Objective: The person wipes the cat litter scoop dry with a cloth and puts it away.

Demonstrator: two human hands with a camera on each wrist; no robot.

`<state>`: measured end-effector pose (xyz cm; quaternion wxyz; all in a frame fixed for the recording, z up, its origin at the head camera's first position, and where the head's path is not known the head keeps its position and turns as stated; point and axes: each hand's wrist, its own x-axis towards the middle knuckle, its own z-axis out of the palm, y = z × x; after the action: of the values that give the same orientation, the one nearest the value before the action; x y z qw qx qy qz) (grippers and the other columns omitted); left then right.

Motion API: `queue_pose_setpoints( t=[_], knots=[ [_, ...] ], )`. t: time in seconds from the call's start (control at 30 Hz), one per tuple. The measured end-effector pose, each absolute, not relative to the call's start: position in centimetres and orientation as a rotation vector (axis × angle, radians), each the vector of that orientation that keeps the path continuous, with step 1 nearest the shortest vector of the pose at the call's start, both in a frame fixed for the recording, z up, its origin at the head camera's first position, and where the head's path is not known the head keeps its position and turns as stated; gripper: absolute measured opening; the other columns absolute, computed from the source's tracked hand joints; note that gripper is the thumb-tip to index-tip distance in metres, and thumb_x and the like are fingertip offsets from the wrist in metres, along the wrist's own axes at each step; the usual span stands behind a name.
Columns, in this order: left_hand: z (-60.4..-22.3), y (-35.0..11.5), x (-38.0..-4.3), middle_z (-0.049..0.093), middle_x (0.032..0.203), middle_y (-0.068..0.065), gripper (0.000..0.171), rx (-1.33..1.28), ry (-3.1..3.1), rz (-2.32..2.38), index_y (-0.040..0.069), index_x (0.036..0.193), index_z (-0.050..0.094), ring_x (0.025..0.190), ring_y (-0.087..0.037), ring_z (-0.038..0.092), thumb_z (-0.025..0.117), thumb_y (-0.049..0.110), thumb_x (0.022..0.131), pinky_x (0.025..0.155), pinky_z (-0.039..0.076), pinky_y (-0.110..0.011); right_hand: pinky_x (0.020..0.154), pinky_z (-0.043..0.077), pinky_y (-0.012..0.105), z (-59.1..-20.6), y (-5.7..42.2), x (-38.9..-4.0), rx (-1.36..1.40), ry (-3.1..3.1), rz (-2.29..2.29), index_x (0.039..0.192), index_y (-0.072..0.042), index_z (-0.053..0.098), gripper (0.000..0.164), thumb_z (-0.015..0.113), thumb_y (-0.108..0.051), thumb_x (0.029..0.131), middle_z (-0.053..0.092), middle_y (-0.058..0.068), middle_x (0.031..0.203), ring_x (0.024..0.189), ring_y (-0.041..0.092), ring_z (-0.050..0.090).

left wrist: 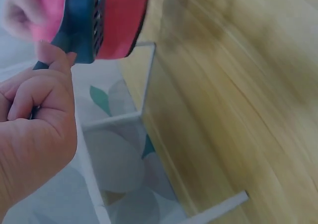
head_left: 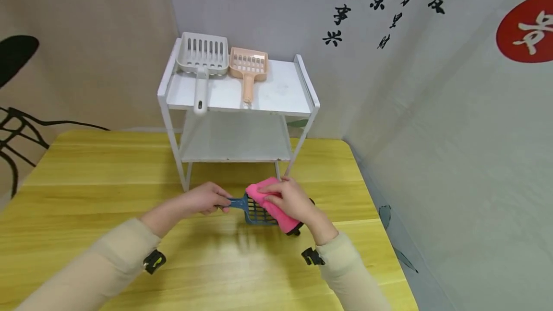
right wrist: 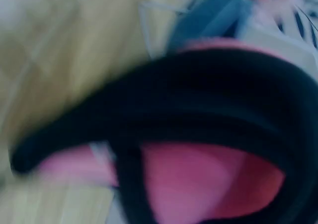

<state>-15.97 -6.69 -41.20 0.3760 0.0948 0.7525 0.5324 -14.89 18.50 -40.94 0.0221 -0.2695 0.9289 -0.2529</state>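
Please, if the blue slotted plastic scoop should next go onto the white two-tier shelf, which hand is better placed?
Probably the left hand: it grips the scoop by its handle. The right hand holds a pink cloth against the scoop's slotted head, so it would need freeing first.

Your left hand (head_left: 211, 199) grips a blue slotted scoop (head_left: 247, 208) by its left end, above the desk (head_left: 207, 268), while your right hand (head_left: 291, 200) holds a pink cloth (head_left: 278, 216) over its right side. On the far white rack (head_left: 282, 88), a pale grey scoop (head_left: 202, 67) lies left of a peach scoop (head_left: 248, 75).
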Motion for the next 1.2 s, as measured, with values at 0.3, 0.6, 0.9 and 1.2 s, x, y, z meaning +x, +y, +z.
queue_pose_setpoints(
  t=[0.3,0.6,0.9,1.2],
  knots=[
    [-41.3,-6.9,-15.6,0.059,0.067,0.003,0.029,0.332,2.0,1.341,-0.01,0.116,0.06,0.042,-0.002,0.023,0.05,0.006,0.094,0.044,0.021,-0.017,0.103,0.038,0.047,-42.9,16.7,-15.3,-0.895,2.971,-0.456,0.099,-0.016,0.074,0.015,0.066,-0.015,0.087,0.073,-0.002,0.093,0.088,0.018,0.068],
    [-41.2,-7.4,-15.7,0.063,0.071,0.002,0.03,0.339,2.011,1.32,-0.009,0.117,0.06,0.043,-0.002,0.025,0.05,0.008,0.095,0.045,0.023,-0.017,0.099,0.038,0.049,-43.7,19.1,-15.6,-0.919,2.95,-0.519,0.096,-0.013,0.075,0.014,0.067,-0.012,0.084,0.074,0.002,0.092,0.089,0.022,0.068],
    [-42.4,-8.3,-15.8,0.065,0.079,-0.001,0.034,0.249,1.952,1.372,-0.008,0.124,0.054,0.046,-0.003,0.026,0.048,0.012,0.097,0.047,0.023,-0.018,0.101,0.036,0.053,-43.6,22.7,-15.1,-0.917,2.936,-0.608,0.1,-0.008,0.074,0.018,0.066,-0.008,0.084,0.073,0.004,0.098,0.09,0.017,0.069],
    [-44.6,-8.5,-15.3,0.051,0.068,0.005,0.033,0.191,2.022,1.326,-0.007,0.117,0.059,0.047,-0.004,0.029,0.047,0.017,0.098,0.047,0.027,-0.018,0.105,0.034,0.049,-43.2,24.3,-15.1,-0.762,2.974,-0.816,0.108,-0.007,0.071,0.023,0.066,-0.011,0.085,0.073,0.006,0.094,0.083,0.017,0.07]
  ],
)
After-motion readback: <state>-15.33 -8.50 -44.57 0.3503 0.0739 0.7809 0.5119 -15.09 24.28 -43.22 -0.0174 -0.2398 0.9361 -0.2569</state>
